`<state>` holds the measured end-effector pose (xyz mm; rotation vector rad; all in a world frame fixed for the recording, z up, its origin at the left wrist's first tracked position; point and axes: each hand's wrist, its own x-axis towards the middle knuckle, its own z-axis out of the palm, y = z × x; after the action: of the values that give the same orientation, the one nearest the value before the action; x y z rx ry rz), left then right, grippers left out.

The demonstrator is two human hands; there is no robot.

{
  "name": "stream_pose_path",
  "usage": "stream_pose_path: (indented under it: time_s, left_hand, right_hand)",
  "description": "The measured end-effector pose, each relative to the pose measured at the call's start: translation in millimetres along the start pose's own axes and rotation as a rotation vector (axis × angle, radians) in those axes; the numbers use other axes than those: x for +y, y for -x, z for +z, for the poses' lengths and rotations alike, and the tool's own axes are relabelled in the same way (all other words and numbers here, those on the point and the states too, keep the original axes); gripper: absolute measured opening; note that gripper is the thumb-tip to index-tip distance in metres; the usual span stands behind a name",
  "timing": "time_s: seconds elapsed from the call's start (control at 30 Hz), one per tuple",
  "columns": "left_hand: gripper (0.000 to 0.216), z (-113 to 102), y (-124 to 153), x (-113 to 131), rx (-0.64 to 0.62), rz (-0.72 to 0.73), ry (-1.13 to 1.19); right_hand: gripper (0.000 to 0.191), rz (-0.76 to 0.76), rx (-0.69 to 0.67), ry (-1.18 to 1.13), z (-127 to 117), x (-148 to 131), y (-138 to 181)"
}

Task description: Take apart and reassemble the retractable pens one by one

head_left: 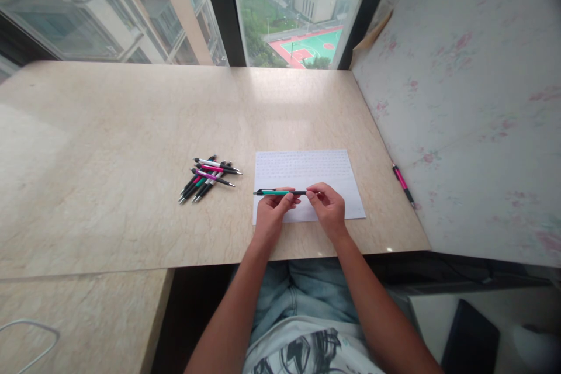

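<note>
A green and black pen point(272, 192) lies level between my two hands, just above a white sheet of paper point(302, 159) with rows of small marks on its upper half. My left hand point(274, 210) is closed around the middle of the barrel. At the pen's right end, the fingertips of my right hand point(328, 205) pinch the tip, which they hide. To the left of the paper is a loose pile of pens point(209, 178) in black with pink, purple, white and green, lying crosswise over one another.
A pink and black pen point(403, 185) lies at the right edge of the marble-patterned desk point(131, 128), against the flowered wall point(460, 99). Windows point(302, 23) stand behind the desk. A white cable point(33, 322) rests on the lower surface at the left.
</note>
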<state>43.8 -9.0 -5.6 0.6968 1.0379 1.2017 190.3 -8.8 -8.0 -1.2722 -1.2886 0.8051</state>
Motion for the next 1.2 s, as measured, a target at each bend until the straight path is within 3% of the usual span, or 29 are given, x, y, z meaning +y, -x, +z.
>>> stream_pose_path:
  time_s: [0.33,0.5,0.83,0.97,1.2]
  left_hand:
    - [0.032,0.5,-0.3,1.4,0.073,0.011,0.068]
    - [0.032,-10.6,7.5,9.0,0.108,0.026,0.033]
    - [0.03,-30.2,16.1,11.9,0.139,0.068,-0.028]
    - [0.032,-31.6,14.0,10.7,0.125,0.061,-0.036]
    - [0.034,-30.8,13.3,11.2,0.141,0.051,-0.008]
  right_hand:
    - [0.012,0.05,0.043,-0.037,1.3,2.8,-0.9]
    - [0.014,0.043,0.086,0.12,0.7,4.3,-6.8]
    - [0.011,-0.141,-0.271,0.548,26.0,0.5,-33.1]
    - [0.011,-0.168,-0.289,0.717,36.4,1.1,-39.9]
    - [0.013,-0.161,-0.309,0.761,42.7,2.8,-41.1]
